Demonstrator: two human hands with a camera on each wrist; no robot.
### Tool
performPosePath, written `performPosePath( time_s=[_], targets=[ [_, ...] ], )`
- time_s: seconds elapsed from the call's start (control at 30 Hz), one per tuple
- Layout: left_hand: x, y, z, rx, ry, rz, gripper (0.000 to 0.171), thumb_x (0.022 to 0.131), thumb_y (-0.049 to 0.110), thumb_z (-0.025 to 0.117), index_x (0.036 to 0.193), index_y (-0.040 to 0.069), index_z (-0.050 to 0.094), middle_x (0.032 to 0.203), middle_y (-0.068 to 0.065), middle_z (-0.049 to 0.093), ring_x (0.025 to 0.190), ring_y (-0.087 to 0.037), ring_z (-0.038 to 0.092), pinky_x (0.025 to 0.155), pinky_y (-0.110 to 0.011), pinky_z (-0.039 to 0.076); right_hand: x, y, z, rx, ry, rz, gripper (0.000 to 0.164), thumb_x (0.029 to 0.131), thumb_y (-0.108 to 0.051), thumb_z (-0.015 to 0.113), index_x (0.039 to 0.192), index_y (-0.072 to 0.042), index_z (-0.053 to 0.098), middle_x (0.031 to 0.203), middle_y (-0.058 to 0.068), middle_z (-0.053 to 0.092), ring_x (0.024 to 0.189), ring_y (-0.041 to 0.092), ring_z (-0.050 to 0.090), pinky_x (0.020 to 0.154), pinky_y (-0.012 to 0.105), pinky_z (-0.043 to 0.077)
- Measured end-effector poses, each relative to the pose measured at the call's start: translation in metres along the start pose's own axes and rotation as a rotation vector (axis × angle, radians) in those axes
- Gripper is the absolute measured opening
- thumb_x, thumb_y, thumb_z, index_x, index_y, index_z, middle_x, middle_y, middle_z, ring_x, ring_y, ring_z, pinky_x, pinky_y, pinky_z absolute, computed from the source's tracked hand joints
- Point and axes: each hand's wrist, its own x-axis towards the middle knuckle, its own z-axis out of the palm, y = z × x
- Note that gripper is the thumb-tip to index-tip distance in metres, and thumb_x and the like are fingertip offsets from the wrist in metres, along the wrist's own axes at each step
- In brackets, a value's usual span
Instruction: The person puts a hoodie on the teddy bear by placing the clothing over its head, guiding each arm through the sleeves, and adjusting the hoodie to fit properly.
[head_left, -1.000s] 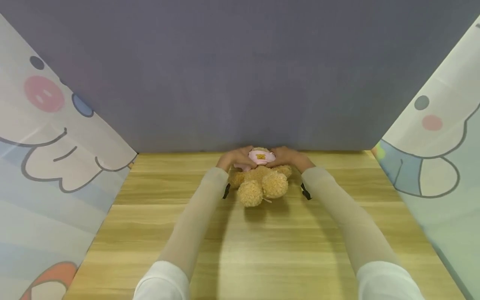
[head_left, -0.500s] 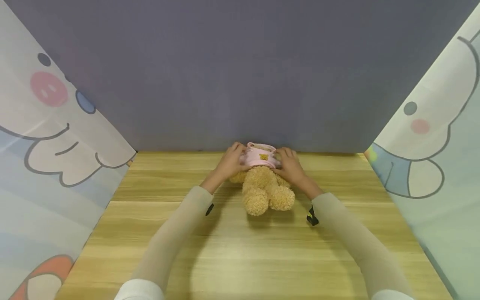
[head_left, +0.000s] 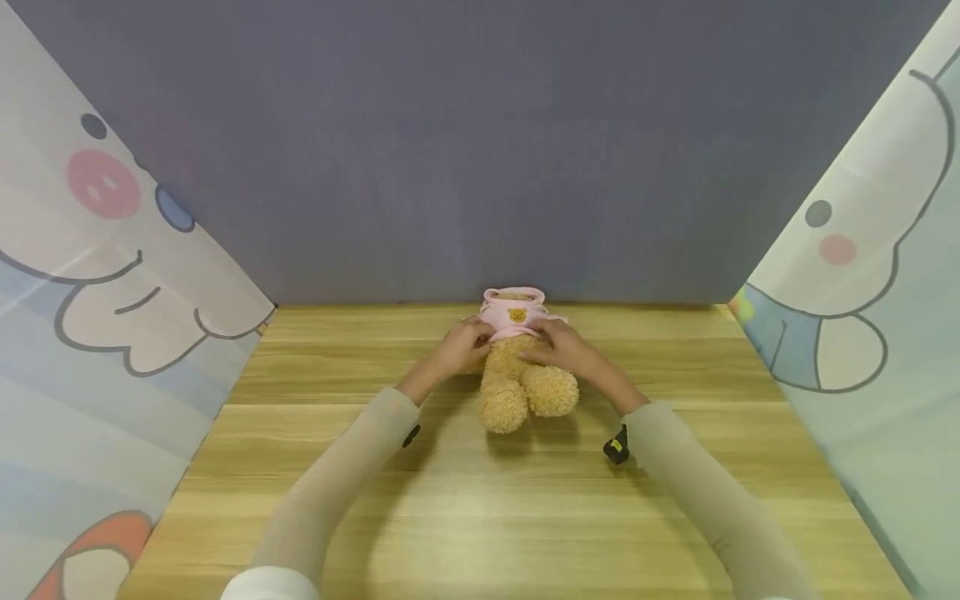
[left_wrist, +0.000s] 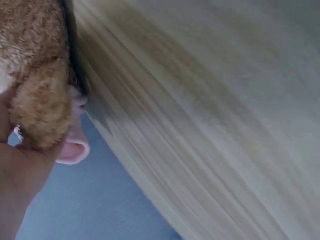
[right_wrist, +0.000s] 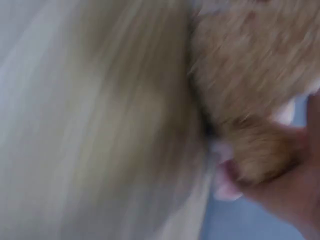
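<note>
A light brown, curly plush toy (head_left: 502,392) lies at the back middle of the table, its two legs towards me. A pink shirt (head_left: 498,315) with a bear print covers its upper part, and fur shows in the top opening. My left hand (head_left: 459,346) pinches the left side of the shirt's hem. With the thumb on the furry belly and fingers at the hem, my right hand (head_left: 570,350) grips the right side. In the left wrist view a furry arm (left_wrist: 42,107) lies against the palm; in the blurred right wrist view another furry arm (right_wrist: 262,152) does.
The wooden table (head_left: 450,517) ends at a dark grey wall (head_left: 480,150) right behind the toy. Cartoon-printed curtains hang at the left (head_left: 97,317) and right (head_left: 862,333). A black strap piece (head_left: 617,447) sits at the right wrist.
Both hands have come back from the shirt's top to its hem, moving towards me. The shirt now shows longer and flatter, and its top opening faces up at the wall.
</note>
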Motion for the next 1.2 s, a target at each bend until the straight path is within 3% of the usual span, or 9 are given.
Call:
performPosePath(
  time_s=[0.1, 0.2, 0.33, 0.43, 0.6, 0.73, 0.83, 1.07, 1.2],
  targets=[
    [-0.001, -0.001, 0.001, -0.032, -0.010, 0.082, 0.010, 0.092, 0.002, 0.067, 0.100, 0.003, 0.071, 0.093, -0.008, 0.064, 0.085, -0.019, 0.056, 0.077, -0.032, 0.048, -0.002, -0.017, 0.000, -0.117, -0.051, 0.065, 0.076, 0.084, -0.042, 0.082, 0.138, 0.002, 0.052, 0.133, 0.025, 0.053, 0.123, 0.042, 0.049, 0.101, 0.056, 0.044],
    [-0.004, 0.000, 0.000, -0.086, -0.061, 0.148, 0.009, 0.093, 0.004, 0.067, 0.100, 0.004, 0.072, 0.096, -0.007, 0.068, 0.086, -0.018, 0.059, 0.084, -0.036, 0.049, -0.001, -0.028, 0.003, -0.252, -0.063, 0.126, 0.068, 0.084, -0.047, 0.082, 0.128, -0.003, 0.055, 0.124, 0.019, 0.056, 0.115, 0.041, 0.052, 0.094, 0.057, 0.046],
    [-0.012, 0.000, -0.008, -0.162, -0.130, 0.192, 0.008, 0.094, 0.008, 0.067, 0.100, 0.007, 0.072, 0.097, -0.003, 0.069, 0.082, -0.012, 0.059, 0.081, -0.033, 0.051, 0.005, -0.039, 0.006, -0.363, -0.088, 0.189, 0.054, 0.088, -0.045, 0.079, 0.121, -0.010, 0.053, 0.124, 0.012, 0.057, 0.120, 0.040, 0.051, 0.098, 0.062, 0.043],
    [-0.017, 0.000, -0.009, -0.172, -0.120, 0.170, 0.006, 0.096, 0.010, 0.067, 0.099, 0.007, 0.071, 0.093, 0.000, 0.067, 0.078, -0.010, 0.056, 0.080, -0.031, 0.049, 0.007, -0.044, 0.008, -0.442, -0.063, 0.128, 0.045, 0.088, -0.040, 0.080, 0.115, -0.010, 0.057, 0.118, 0.010, 0.061, 0.115, 0.037, 0.053, 0.098, 0.059, 0.043],
    [-0.020, 0.007, 0.002, -0.058, -0.056, 0.033, 0.008, 0.093, 0.008, 0.065, 0.098, 0.005, 0.060, 0.082, 0.000, 0.057, 0.074, -0.013, 0.050, 0.069, -0.030, 0.044, 0.007, -0.050, 0.012, -0.537, -0.072, 0.001, 0.044, 0.088, -0.041, 0.079, 0.110, -0.007, 0.060, 0.112, 0.010, 0.061, 0.103, 0.033, 0.055, 0.091, 0.054, 0.048],
    [-0.017, 0.016, 0.009, 0.164, 0.015, 0.017, 0.010, 0.096, 0.010, 0.063, 0.105, 0.006, 0.059, 0.091, -0.004, 0.057, 0.080, -0.018, 0.054, 0.065, -0.032, 0.047, 0.006, -0.054, 0.016, -0.503, -0.096, 0.039, 0.052, 0.089, -0.043, 0.078, 0.119, -0.008, 0.055, 0.120, 0.011, 0.059, 0.108, 0.034, 0.055, 0.098, 0.058, 0.046],
    [-0.012, 0.020, 0.012, 0.265, 0.051, 0.084, 0.011, 0.100, 0.010, 0.060, 0.109, 0.005, 0.064, 0.101, -0.008, 0.060, 0.090, -0.022, 0.058, 0.073, -0.035, 0.051, 0.007, -0.054, 0.020, -0.454, -0.052, 0.089, 0.059, 0.087, -0.043, 0.080, 0.125, -0.008, 0.051, 0.124, 0.013, 0.058, 0.111, 0.036, 0.056, 0.101, 0.059, 0.044],
    [-0.017, 0.016, 0.011, 0.183, -0.024, 0.148, 0.016, 0.100, 0.008, 0.056, 0.110, 0.002, 0.067, 0.111, -0.011, 0.062, 0.106, -0.029, 0.059, 0.092, -0.042, 0.049, 0.013, -0.051, 0.037, -0.346, 0.085, 0.119, 0.075, 0.088, -0.047, 0.076, 0.141, -0.009, 0.040, 0.136, 0.019, 0.045, 0.128, 0.044, 0.041, 0.112, 0.061, 0.031],
    [-0.019, 0.010, 0.012, 0.118, -0.026, 0.159, 0.016, 0.099, 0.007, 0.055, 0.110, 0.002, 0.065, 0.113, -0.012, 0.060, 0.109, -0.028, 0.056, 0.092, -0.042, 0.049, 0.016, -0.047, 0.041, -0.380, 0.202, 0.059, 0.084, 0.079, -0.048, 0.085, 0.143, -0.014, 0.042, 0.145, 0.016, 0.039, 0.135, 0.040, 0.034, 0.106, 0.062, 0.037]
  ],
)
